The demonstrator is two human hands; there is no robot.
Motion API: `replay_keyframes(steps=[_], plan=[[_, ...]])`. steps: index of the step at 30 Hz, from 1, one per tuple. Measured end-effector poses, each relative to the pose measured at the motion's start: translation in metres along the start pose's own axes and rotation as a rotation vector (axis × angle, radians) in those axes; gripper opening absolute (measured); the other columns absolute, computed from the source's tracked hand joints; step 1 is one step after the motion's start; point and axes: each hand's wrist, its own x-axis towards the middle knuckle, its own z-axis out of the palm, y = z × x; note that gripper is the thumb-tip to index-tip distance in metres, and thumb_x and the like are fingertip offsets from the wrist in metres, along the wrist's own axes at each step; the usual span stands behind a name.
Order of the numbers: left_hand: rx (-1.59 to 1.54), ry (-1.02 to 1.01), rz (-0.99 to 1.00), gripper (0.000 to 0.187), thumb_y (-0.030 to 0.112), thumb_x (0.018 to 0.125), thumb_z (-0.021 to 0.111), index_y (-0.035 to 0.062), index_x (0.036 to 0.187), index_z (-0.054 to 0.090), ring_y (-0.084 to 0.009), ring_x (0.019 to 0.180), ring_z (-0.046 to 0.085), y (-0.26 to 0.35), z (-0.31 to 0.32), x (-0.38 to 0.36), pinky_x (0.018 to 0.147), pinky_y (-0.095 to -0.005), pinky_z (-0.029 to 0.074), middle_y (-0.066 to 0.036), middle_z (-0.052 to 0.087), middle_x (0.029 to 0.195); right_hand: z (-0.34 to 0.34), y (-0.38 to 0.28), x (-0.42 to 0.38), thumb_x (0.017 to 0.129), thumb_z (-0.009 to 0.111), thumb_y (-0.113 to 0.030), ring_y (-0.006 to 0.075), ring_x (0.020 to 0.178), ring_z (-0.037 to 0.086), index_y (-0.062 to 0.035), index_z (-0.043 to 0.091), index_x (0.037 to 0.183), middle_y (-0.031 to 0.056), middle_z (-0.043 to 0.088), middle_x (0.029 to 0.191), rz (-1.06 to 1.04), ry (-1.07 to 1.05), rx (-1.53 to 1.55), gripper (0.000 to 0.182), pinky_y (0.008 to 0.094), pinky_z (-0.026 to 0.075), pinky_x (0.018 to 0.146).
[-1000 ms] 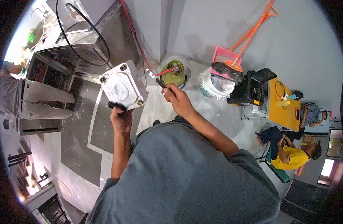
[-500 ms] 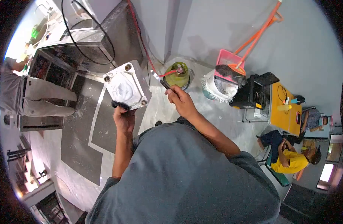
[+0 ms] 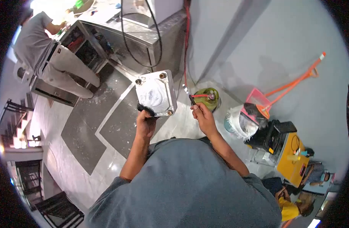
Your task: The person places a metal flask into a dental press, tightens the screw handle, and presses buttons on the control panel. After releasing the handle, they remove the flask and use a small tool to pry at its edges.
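My left hand (image 3: pixel 146 127) grips a squarish metal block (image 3: pixel 155 93) by its lower left corner. The block looks like a mould half, with round metal bushings at its corners and a pale oval hollow in its face. Something black and soft-looking (image 3: pixel 145 109) is pressed between my fingers and the block. To the right, apart from the block, my right hand (image 3: pixel 205 119) is closed around the black handle of a thin tool (image 3: pixel 190 99). Its narrow, light-coloured blade points up and left. What kind of tool it is, I cannot tell.
Beyond my right hand stands a green gas cylinder (image 3: pixel 210 95) with a red hose. A lined bucket (image 3: pixel 239 123), pink dustpan (image 3: pixel 257 99) and orange-handled broom (image 3: pixel 296 85) are further right. A person (image 3: pixel 64 72) works at the metal bench (image 3: pixel 144 34); others sit near the yellow table (image 3: pixel 290 161).
The whole view has turned, so the room appears rotated and shifted. Both hands keep their holds, with the block and the tool still apart.
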Motion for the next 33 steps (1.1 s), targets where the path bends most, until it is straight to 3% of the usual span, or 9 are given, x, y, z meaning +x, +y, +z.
replay_keyframes(steps=[7, 12, 14, 16, 18, 23, 26, 29, 33], plan=[[-0.003, 0.115, 0.130, 0.061, 0.012, 0.068, 0.051, 0.0066, 0.129, 0.049, -0.0308, 0.118, 0.055, -0.020, -0.026, 0.016, 0.100, -0.0510, 0.046, -0.009, 0.056, 0.128, -0.064, 0.106, 0.050, 0.100, 0.051, -0.031, 0.0135, 0.063, 0.051, -0.0023, 0.060, 0.095, 0.0035, 0.053, 0.068, 0.068, 0.104, -0.239, 0.030, 0.0298, 0.042, 0.061], [-0.025, 0.167, 0.244, 0.056, 0.012, 0.071, 0.051, 0.0068, 0.126, 0.050, -0.0301, 0.116, 0.057, -0.036, -0.036, 0.025, 0.098, -0.0513, 0.047, -0.009, 0.057, 0.127, -0.166, 0.322, 0.025, 0.097, 0.048, -0.029, 0.0414, 0.094, 0.060, 0.0005, 0.061, 0.102, 0.0213, 0.065, 0.097, 0.052, 0.100, -0.627, 0.033, 0.0446, 0.046, 0.083], [-0.024, 0.203, 0.297, 0.055, 0.012, 0.071, 0.051, 0.0065, 0.125, 0.051, -0.0299, 0.115, 0.057, -0.039, -0.038, 0.030, 0.098, -0.0515, 0.048, -0.008, 0.057, 0.127, -0.185, 0.335, -0.002, 0.097, 0.047, -0.027, 0.0385, 0.095, 0.060, -0.0010, 0.064, 0.102, 0.0199, 0.064, 0.101, 0.378, 0.083, -0.601, 0.031, 0.0423, 0.047, 0.083], [0.027, 0.188, 0.353, 0.055, 0.014, 0.072, 0.052, 0.0068, 0.127, 0.051, -0.0296, 0.115, 0.057, -0.042, -0.044, 0.033, 0.098, -0.0519, 0.047, -0.008, 0.057, 0.128, -0.192, 0.351, -0.023, 0.097, 0.048, -0.031, 0.0180, 0.057, 0.055, -0.0033, 0.064, 0.095, 0.0074, 0.059, 0.070, 0.505, 0.193, -0.413, 0.032, 0.0341, 0.045, 0.053], [0.022, 0.153, 0.394, 0.055, 0.017, 0.075, 0.053, 0.0079, 0.130, 0.050, -0.0295, 0.116, 0.057, -0.048, -0.062, 0.042, 0.098, -0.0514, 0.047, -0.008, 0.057, 0.130, -0.228, 0.472, -0.034, 0.097, 0.050, -0.029, 0.0137, 0.056, 0.053, -0.0035, 0.065, 0.094, 0.0046, 0.059, 0.069, 0.234, 0.084, -0.542, 0.030, 0.0307, 0.043, 0.049], [0.079, 0.064, 0.517, 0.058, 0.024, 0.080, 0.059, 0.0117, 0.136, 0.047, -0.0295, 0.120, 0.055, -0.055, -0.074, 0.054, 0.099, -0.0497, 0.046, -0.007, 0.055, 0.133, -0.170, 0.433, 0.039, 0.095, 0.056, -0.025, 0.0211, 0.068, 0.063, -0.0049, 0.064, 0.097, 0.0095, 0.065, 0.078, 0.467, -0.015, -0.344, 0.022, 0.0355, 0.048, 0.063], [0.001, 0.290, 0.576, 0.038, 0.007, 0.072, 0.051, 0.0068, 0.110, 0.054, -0.0198, 0.091, 0.057, -0.048, -0.024, 0.038, 0.088, -0.0388, 0.048, -0.004, 0.058, 0.102, -0.118, 0.445, 0.119, 0.095, 0.055, -0.030, 0.0277, 0.072, 0.065, -0.0039, 0.062, 0.100, 0.0141, 0.065, 0.081, 0.090, -0.200, -0.455, 0.027, 0.0401, 0.049, 0.068], [0.118, 0.143, 0.702, 0.056, 0.018, 0.075, 0.060, 0.0094, 0.129, 0.050, -0.0283, 0.120, 0.055, -0.059, -0.104, 0.059, 0.100, -0.0467, 0.045, -0.007, 0.057, 0.130, -0.052, 0.300, 0.177, 0.097, 0.052, -0.033, 0.0425, 0.095, 0.063, -0.0047, 0.056, 0.115, 0.0236, 0.065, 0.097, 0.032, -0.418, -0.522, 0.034, 0.0459, 0.048, 0.079], [-0.007, 0.204, 0.774, 0.047, 0.014, 0.074, 0.055, 0.0050, 0.120, 0.055, -0.0290, 0.114, 0.058, -0.053, -0.101, 0.080, 0.100, -0.0504, 0.045, -0.007, 0.060, 0.123, 0.031, 0.185, 0.246, 0.098, 0.052, -0.024, 0.0414, 0.089, 0.064, -0.0061, 0.055, 0.120, 0.0217, 0.065, 0.101, -0.564, -0.383, -0.189, 0.029, 0.0434, 0.050, 0.076]])
